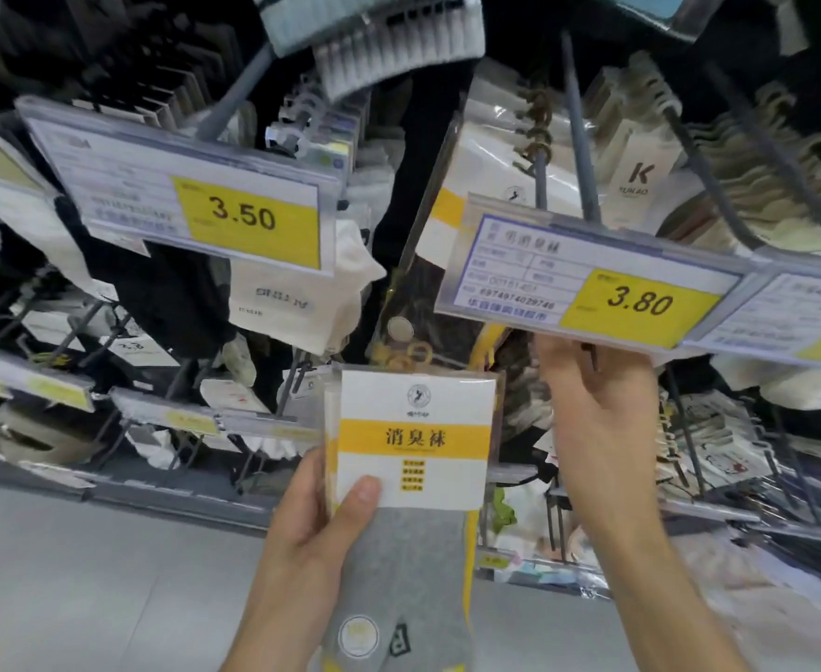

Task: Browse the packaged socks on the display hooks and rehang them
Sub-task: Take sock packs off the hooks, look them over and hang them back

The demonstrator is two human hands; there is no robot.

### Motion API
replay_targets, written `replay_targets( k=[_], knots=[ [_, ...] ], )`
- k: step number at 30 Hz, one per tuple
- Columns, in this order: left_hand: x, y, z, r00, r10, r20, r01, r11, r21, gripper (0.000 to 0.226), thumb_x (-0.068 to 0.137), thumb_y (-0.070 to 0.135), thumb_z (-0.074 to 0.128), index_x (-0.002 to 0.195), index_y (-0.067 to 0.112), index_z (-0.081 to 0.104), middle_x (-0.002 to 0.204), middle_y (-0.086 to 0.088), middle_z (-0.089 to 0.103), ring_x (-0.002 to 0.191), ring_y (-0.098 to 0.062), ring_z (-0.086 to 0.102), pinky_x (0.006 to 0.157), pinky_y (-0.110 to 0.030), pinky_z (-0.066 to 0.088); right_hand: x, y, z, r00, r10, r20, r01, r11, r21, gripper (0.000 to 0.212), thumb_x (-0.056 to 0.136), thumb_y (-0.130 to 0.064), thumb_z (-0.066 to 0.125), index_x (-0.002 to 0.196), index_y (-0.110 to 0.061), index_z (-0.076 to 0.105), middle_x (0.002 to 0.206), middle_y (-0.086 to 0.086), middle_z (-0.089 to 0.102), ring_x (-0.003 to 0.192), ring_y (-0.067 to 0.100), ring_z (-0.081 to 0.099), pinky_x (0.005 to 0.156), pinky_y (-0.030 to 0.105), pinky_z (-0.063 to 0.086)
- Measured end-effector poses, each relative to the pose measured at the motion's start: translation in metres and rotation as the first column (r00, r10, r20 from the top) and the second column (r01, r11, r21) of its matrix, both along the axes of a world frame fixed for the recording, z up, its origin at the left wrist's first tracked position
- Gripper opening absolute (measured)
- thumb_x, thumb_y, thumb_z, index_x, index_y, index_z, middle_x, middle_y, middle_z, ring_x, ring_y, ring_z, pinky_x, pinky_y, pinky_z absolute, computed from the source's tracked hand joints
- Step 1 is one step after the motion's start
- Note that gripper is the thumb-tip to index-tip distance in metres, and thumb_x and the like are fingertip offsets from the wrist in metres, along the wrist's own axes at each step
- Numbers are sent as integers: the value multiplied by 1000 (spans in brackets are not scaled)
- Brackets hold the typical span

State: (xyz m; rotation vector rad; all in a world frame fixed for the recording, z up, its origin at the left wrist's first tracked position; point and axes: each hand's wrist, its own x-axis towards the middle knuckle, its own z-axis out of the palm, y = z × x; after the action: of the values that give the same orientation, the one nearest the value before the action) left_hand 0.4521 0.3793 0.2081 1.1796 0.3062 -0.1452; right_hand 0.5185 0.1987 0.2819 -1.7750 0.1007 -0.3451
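Sock pack (413,438) pinched by L fingers (362,497); R fingers (561,363) behind 3.80 tag (592,278), grip unclear.

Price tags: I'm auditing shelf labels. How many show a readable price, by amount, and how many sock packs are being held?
3.50 tag: 1
3.80 tag: 1
sock pack, held in left hand: 1
Total: 3

Price label 3.50 (248,220), yellow block, in a clear holder, upper left. Price label 3.80 (638,303), same type, right of centre, tilted. Third label holder (796,317) just beside it, cut off by the right edge. Lower rail labels (190,421) small, print blurred. Grey floor (83,574) below.
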Motion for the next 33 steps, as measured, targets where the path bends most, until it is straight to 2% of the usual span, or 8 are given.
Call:
replay_targets(
  k=[4, 10, 15, 18, 23, 27, 29, 33],
  knots=[
    [0, -1, 1, 1000, -19, 13, 19, 1000, 5, 27, 75, 21, 73, 98, 34, 72, 105, -3, 78, 94, -18, 75, 69, -21, 59, -46, 16, -28, 962, 245, -123, -227, 963, 143, 59, 78, -32, 81, 128, -41, 52, 115, -20, 68, 101, -1, 66, 73, 11, 53],
    [-1, -8, 0, 999, 24, 23, -22, 998, -57, 28, 70, 47, 64, 97, 48, 73, 107, 11, 77, 97, -5, 73, 70, -14, 56, -44, 2, -44, 931, 282, -232, -235, 949, 210, 39, 81, -9, 77, 111, -31, 64, 107, -9, 74, 101, 9, 69, 75, 19, 56],
    [8, -15, -3, 992, 77, 102, -73, 996, -43, 25, 76, 33, 70, 100, 39, 72, 106, 3, 77, 93, -10, 74, 67, -18, 58, -44, -9, -41, 907, 274, -320, -236, 959, 154, 34, 79, -32, 73, 112, -32, 64, 104, -14, 74, 98, 2, 69, 75, 14, 54],
    [12, -16, -6, 987, 103, 121, -102, 995, -13, 30, 73, 32, 76, 101, 42, 71, 106, 4, 77, 93, -11, 75, 66, -19, 58, -41, -15, -44, 899, 267, -346, -220, 961, 171, 28, 83, -19, 73, 107, -33, 67, 101, -14, 76, 95, 3, 70, 75, 15, 54],
    [16, -8, -14, 987, 58, 151, -70, 995, 71, 49, 59, 59, 85, 103, 46, 68, 109, 9, 76, 97, -7, 73, 71, -15, 56, -35, -23, -40, 900, 313, -303, -227, 930, 289, 36, 70, -28, 81, 103, -38, 70, 108, -2, 75, 101, 15, 71, 78, 26, 58],
    [15, 10, -26, 986, 98, 137, -121, 978, 169, 39, 70, 42, 82, 105, 49, 68, 110, 10, 76, 102, -6, 71, 77, -16, 57, -28, -39, -33, 939, 281, -200, -182, 897, 403, 44, 68, -31, 80, 110, -27, 68, 113, 9, 73, 95, 19, 73, 68, 23, 58],
    [14, 18, -30, 985, 118, 128, -145, 960, 238, 40, 74, 35, 83, 108, 50, 68, 108, 13, 76, 99, -1, 71, 78, -23, 58, -21, -47, -23, 961, 206, -184, -122, 915, 385, 41, 71, -35, 77, 110, -27, 67, 113, 10, 73, 86, 17, 74, 55, 20, 56],
    [12, 24, -33, 984, 140, 112, -166, 947, 276, 39, 69, 27, 69, 101, 49, 72, 100, 14, 78, 92, 4, 71, 73, -17, 58, 7, -56, -12, 999, 17, -48, -11, 992, 127, 22, 73, -15, 72, 94, -21, 72, 93, -5, 76, 81, 15, 71, 68, 33, 56]
  ],
)
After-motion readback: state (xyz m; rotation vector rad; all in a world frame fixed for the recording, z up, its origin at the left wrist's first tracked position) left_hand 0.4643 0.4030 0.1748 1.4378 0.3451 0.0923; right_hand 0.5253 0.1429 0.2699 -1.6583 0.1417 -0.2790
